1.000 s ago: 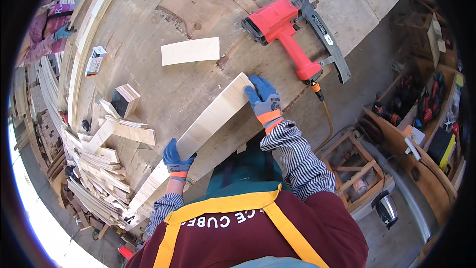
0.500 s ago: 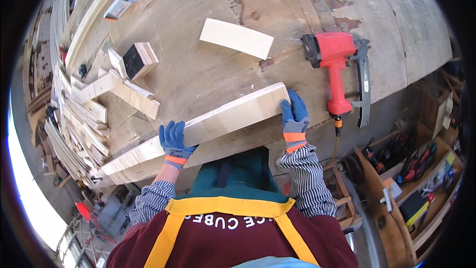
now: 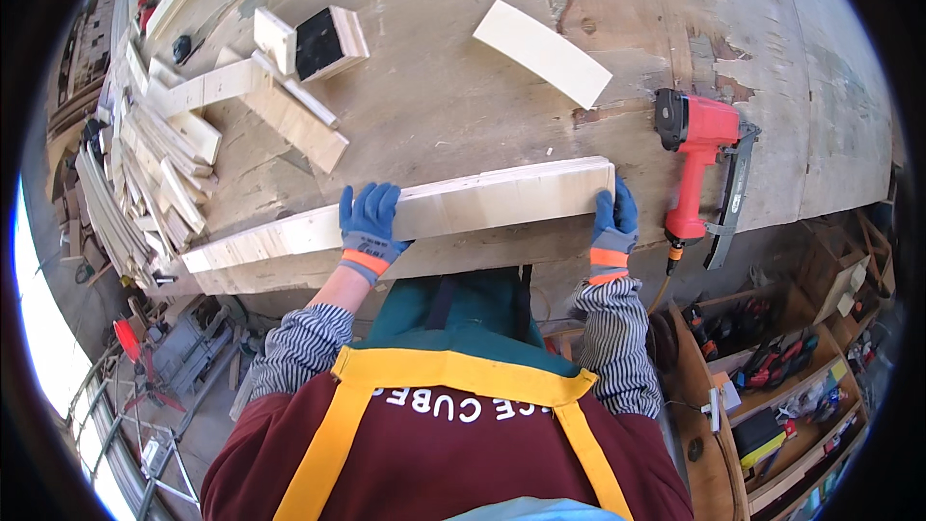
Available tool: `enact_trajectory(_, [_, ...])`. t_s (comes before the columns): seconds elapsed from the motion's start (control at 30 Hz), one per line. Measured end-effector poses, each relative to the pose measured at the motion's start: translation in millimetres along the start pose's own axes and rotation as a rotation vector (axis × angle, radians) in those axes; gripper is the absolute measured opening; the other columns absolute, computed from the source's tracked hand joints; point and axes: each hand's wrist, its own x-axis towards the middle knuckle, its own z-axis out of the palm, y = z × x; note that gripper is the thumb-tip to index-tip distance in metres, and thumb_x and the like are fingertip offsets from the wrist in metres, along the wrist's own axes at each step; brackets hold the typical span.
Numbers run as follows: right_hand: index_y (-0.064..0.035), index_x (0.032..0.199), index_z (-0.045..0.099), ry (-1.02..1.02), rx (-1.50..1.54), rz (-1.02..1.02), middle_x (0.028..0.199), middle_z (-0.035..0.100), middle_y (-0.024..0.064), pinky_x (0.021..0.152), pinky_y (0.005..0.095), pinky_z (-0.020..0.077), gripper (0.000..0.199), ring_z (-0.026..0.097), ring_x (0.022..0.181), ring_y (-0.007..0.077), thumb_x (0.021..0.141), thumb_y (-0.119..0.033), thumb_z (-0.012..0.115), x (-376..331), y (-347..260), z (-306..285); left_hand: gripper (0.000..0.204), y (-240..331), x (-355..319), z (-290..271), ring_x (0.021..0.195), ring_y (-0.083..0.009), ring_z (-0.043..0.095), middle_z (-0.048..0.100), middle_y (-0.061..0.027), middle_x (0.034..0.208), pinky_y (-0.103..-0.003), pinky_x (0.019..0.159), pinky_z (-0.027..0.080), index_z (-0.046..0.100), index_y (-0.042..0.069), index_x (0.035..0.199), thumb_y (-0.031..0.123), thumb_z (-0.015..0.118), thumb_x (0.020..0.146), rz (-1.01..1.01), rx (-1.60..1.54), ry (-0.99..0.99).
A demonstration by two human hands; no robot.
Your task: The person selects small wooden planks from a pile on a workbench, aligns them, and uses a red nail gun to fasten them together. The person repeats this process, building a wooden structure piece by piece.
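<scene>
A long, pale wooden beam (image 3: 502,203), with thin layers showing along its top edge, lies along the near side of the workbench. My left hand (image 3: 370,220), in a blue and grey glove with an orange cuff, is closed over it left of its middle, fingers across the top. At the right end my gloved right hand (image 3: 615,214) grips the beam, its fingers bent round the end face. The undersides of both hands are hidden. Right of that hand lies a red nail gun (image 3: 702,159) with a dark magazine and a hose.
A loose flat board (image 3: 543,53) lies beyond the beam. Farther left are a block with a black face (image 3: 328,41), a plank (image 3: 299,121) and piled wood strips (image 3: 159,164). The workbench (image 3: 434,87) ends before my body. Wooden tool bins (image 3: 772,396) stand at lower right.
My view has turned, so the bench things sit farther right in the picture. Both hands stay on the beam, which now looks more level.
</scene>
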Motion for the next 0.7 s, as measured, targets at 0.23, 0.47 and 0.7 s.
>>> enact_trajectory(0.23, [-0.0006, 0.130, 0.057, -0.005, 0.030, 0.057, 0.126, 0.062, 0.0103, 0.098, 0.0325, 0.0453, 0.036, 0.058, 0.111, 0.0185, 0.096, -0.013, 0.061, 7, -1, 2, 0.109, 8, 4, -6, 0.140, -0.0317, 0.031, 0.040, -0.0076, 0.147, -0.062, 0.115, 0.011, 0.032, 0.017, 0.149, 0.062, 0.077, 0.060, -0.059, 0.157, -0.124])
enact_trajectory(0.47, [0.0010, 0.129, 0.058, -0.001, 0.010, 0.079, 0.126, 0.062, 0.0094, 0.100, 0.0319, 0.0442, 0.036, 0.058, 0.112, 0.0184, 0.097, -0.015, 0.061, 8, 5, 0, 0.110, 19, 7, -18, 0.137, -0.0312, 0.032, 0.041, -0.0096, 0.144, -0.062, 0.115, 0.012, 0.028, 0.016, 0.151, 0.068, 0.070, 0.064, -0.061, 0.181, -0.181])
enact_trajectory(0.7, [0.0014, 0.135, 0.053, 0.224, -0.375, -0.294, 0.134, 0.056, 0.0122, 0.100, 0.0324, 0.0438, 0.052, 0.053, 0.119, 0.0205, 0.087, -0.006, 0.071, 28, -40, 3, 0.086, -1, 3, 12, 0.111, -0.0288, 0.049, 0.051, -0.0089, 0.118, -0.048, 0.101, 0.034, 0.042, 0.013, 0.134, 0.047, 0.076, 0.064, -0.003, -0.033, -0.037])
